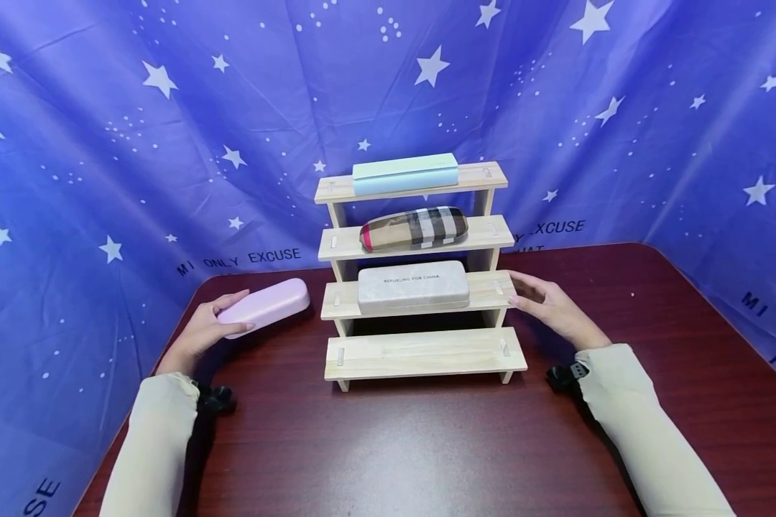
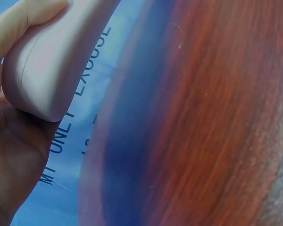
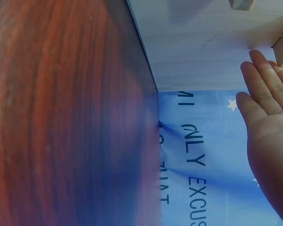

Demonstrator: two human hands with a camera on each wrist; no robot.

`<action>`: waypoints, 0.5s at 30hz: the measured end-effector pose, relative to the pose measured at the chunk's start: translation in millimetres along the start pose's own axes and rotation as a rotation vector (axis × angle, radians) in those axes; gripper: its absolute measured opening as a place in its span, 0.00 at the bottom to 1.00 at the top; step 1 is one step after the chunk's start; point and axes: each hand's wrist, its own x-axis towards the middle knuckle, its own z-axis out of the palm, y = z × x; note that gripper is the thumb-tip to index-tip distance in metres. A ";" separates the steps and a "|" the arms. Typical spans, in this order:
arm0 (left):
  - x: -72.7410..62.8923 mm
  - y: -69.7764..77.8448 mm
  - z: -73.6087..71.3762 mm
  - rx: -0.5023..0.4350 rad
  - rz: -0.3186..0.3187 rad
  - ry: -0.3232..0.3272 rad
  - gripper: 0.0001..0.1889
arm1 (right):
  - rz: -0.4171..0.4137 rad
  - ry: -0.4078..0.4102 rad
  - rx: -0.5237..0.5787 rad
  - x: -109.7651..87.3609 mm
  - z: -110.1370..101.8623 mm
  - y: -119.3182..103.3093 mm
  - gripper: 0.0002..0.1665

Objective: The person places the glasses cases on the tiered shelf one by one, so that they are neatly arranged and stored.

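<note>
My left hand (image 1: 212,323) grips a pale pink glasses case (image 1: 268,305) left of a stepped wooden display shelf (image 1: 423,357). In the left wrist view, thumb and fingers wrap the end of the case, which is held over the table edge. My right hand (image 1: 552,305) is at the right end of the second step from the bottom, fingertips right at the wood. Its fingers look nearly straight in the right wrist view. On that step lies a whitish glasses case (image 1: 414,287) with printed lettering. A plaid case (image 1: 415,229) lies one step higher, and a light blue case (image 1: 405,174) on the top.
The shelf stands on a dark red wooden table (image 1: 388,445). Blue curtain (image 1: 375,86) with white stars and lettering hangs behind and along both sides. Dark straps with a small device (image 1: 216,399) sit at the wrists.
</note>
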 end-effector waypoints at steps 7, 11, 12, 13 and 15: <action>-3.5 13.7 -4.9 -0.024 0.003 -0.019 0.38 | -0.015 -0.005 0.000 -0.9 -0.9 -0.1 0.33; -3.8 20.5 -11.2 0.034 0.040 -0.016 0.37 | -0.014 -0.003 0.002 -0.1 -0.4 -0.5 0.33; -3.9 21.9 -13.0 0.049 0.047 -0.013 0.37 | -0.013 -0.002 0.000 0.0 -0.3 -0.5 0.33; -4.2 23.6 -14.6 0.061 0.053 -0.013 0.37 | -0.012 -0.001 -0.001 0.1 -0.1 -0.4 0.33; -5.0 27.0 -18.2 0.074 0.067 -0.012 0.36 | -0.009 -0.001 0.000 0.1 0.2 -0.7 0.33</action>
